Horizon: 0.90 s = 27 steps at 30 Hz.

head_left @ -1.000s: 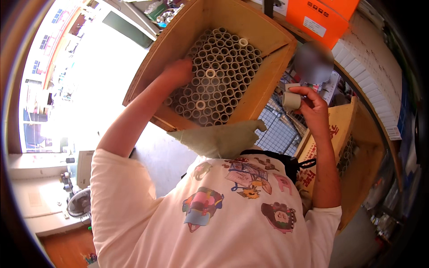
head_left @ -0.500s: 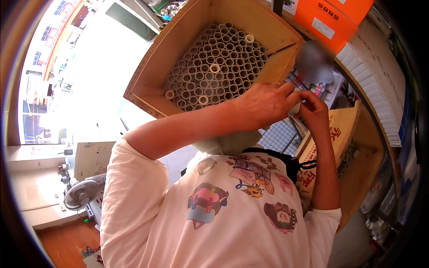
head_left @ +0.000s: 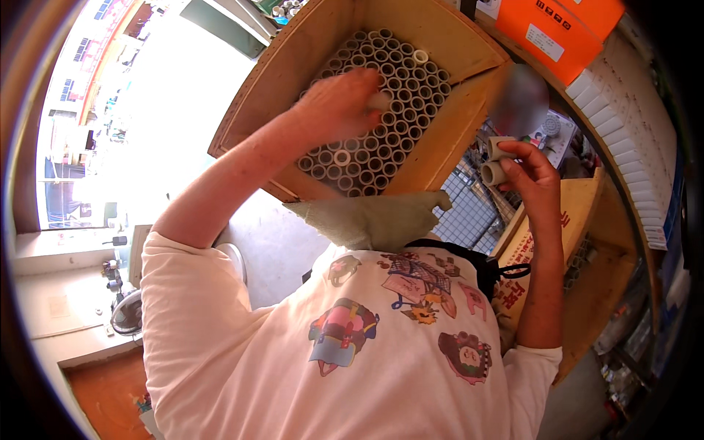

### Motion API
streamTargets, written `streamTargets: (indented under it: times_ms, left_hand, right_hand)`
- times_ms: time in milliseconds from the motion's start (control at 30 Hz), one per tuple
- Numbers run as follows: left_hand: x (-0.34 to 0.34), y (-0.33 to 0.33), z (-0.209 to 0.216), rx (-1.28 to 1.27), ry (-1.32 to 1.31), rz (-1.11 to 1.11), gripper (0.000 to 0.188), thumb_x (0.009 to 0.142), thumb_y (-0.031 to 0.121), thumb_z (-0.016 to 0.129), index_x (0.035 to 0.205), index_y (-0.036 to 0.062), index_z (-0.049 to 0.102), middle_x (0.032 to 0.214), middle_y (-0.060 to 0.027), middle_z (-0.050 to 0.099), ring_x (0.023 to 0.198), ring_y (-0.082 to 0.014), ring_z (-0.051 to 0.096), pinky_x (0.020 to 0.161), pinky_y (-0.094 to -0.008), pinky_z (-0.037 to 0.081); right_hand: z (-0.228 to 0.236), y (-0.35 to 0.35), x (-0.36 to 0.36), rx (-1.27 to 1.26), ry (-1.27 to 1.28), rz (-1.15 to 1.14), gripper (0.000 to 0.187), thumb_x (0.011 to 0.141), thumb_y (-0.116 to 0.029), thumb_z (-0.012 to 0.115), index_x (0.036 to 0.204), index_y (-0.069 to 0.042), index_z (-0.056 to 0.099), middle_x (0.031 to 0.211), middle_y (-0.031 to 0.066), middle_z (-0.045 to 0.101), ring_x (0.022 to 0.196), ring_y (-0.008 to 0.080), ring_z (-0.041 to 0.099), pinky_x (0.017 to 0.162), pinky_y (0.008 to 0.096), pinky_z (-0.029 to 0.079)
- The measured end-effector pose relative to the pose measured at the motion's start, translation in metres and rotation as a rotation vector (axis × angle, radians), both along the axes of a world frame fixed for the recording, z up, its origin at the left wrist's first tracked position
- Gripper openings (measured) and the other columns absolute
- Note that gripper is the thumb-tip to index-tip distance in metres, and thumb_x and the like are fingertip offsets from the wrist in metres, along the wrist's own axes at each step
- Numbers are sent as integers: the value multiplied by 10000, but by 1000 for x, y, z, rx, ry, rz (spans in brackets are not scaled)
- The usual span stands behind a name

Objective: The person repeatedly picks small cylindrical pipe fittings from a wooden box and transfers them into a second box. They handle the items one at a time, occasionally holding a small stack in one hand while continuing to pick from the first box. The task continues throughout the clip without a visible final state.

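Observation:
Many short grey-white plastic pipe fittings (head_left: pixel 400 126) stand on end, packed close together in a wooden box (head_left: pixel 469 121). My left hand (head_left: pixel 337 106) reaches over them, slightly blurred, its fingers closed around a pale pipe fitting (head_left: pixel 379 101) just above the packed rows. Part of the rows is hidden beneath that hand and forearm. Outside the box's right wall, my right hand (head_left: pixel 534 170) is closed on two more fittings, an upper one (head_left: pixel 500 149) and a lower one (head_left: pixel 493 174), pinched between thumb and fingers.
A greenish cloth (head_left: pixel 374 220) hangs over the box's near edge. Below my right hand are a blue wire grid (head_left: pixel 466 209) and a second wooden box (head_left: pixel 598 293) with a yellow panel. An orange carton (head_left: pixel 554 37) stands at the far right, a fan (head_left: pixel 128 314) at the left.
My hands were together at the right around a fitting. The left has moved left over the packed box with a fitting; the right stays beside the box, and two fittings now show in it.

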<state>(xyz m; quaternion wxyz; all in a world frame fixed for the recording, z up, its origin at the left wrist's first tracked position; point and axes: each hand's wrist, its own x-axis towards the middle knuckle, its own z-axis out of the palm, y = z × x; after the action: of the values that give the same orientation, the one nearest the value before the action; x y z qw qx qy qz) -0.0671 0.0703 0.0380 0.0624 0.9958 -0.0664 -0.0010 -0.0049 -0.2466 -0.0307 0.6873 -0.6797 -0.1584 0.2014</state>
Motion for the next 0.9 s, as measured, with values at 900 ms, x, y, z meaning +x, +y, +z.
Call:
streamTargets:
  times_ms: [900]
  left_hand:
    - [-13,89,-67,399,805,398,290,763,98,603,1042,56,669,1093,-150,643,1040,-296,611,855,-370,508]
  right_hand:
    - [2,-1,-2,-21,-37,4,164,874,-128,631,1030,-86,655,942,-15,657,760,43,605,594,183,486]
